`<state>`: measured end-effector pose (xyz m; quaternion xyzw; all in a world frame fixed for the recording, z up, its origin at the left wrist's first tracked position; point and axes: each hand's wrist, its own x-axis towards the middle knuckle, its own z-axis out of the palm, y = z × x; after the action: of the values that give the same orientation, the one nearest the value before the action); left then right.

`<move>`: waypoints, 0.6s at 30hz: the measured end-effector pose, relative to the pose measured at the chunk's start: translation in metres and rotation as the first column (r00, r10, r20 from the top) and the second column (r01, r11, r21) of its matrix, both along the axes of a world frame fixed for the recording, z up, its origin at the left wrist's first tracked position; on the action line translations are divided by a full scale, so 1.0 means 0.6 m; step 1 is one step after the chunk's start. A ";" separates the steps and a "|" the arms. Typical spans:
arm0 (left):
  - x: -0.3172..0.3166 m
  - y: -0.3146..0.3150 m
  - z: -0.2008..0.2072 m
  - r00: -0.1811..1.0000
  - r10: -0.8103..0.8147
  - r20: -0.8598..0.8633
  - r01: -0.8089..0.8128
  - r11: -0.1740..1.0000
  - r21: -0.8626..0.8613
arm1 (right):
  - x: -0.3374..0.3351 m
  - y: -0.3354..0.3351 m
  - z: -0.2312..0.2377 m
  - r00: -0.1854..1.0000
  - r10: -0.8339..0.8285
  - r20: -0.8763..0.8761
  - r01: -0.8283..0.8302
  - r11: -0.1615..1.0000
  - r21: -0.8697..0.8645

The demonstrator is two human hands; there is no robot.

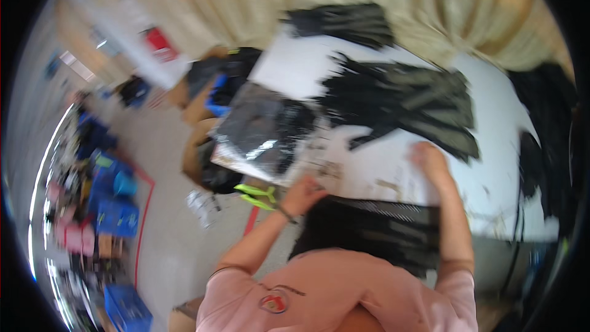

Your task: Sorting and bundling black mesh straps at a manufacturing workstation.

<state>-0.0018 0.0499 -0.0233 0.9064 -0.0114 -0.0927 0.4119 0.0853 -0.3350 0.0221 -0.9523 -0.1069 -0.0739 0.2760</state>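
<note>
My left hand (304,194) is at the near left edge of the white table, fingers curled in and blurred, beside the corner of a black cloth piece (369,227). Whether the fingers grip that cloth is hidden. The cloth lies along the near table edge in front of my body, its upper border dotted with a pale pattern. My right hand (425,158) is over the table, just short of a pile of long black and grey-green fabric strips (399,101); its fingers are smeared by motion. Left of that pile sits a stack in clear plastic wrap (264,129).
Another dark strip bundle (341,23) lies at the table's (295,64) far edge below beige curtains (424,0). Black cloth (544,141) hangs at the right. Open cartons (198,154) with dark contents stand left, near a neon yellow strap (257,195). Blue crates (117,216) line the floor farther left.
</note>
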 end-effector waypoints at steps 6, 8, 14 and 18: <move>0.019 -0.077 0.050 0.957 -0.150 0.248 0.188 0.973 -0.136 | 0.094 -0.062 -0.045 0.968 -0.222 0.121 0.244 0.944 -0.220; 0.016 -0.088 0.081 0.972 -0.177 0.153 0.194 0.975 -0.109 | 0.104 -0.038 -0.035 0.971 -0.195 0.141 0.226 0.939 -0.260; 0.052 -0.126 0.062 0.930 -0.316 0.189 0.338 0.937 -0.094 | 0.078 -0.004 -0.016 0.973 -0.110 0.204 0.175 0.926 -0.334; 0.089 -0.164 0.055 0.816 -0.305 0.491 0.342 0.940 0.014 | 0.049 0.001 -0.010 0.912 0.074 0.403 0.034 0.966 -0.254</move>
<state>0.0517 -0.0482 0.0100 0.8691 -0.2716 0.0696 0.4075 0.1148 -0.3343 0.0162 -0.9421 -0.1806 -0.2542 0.1230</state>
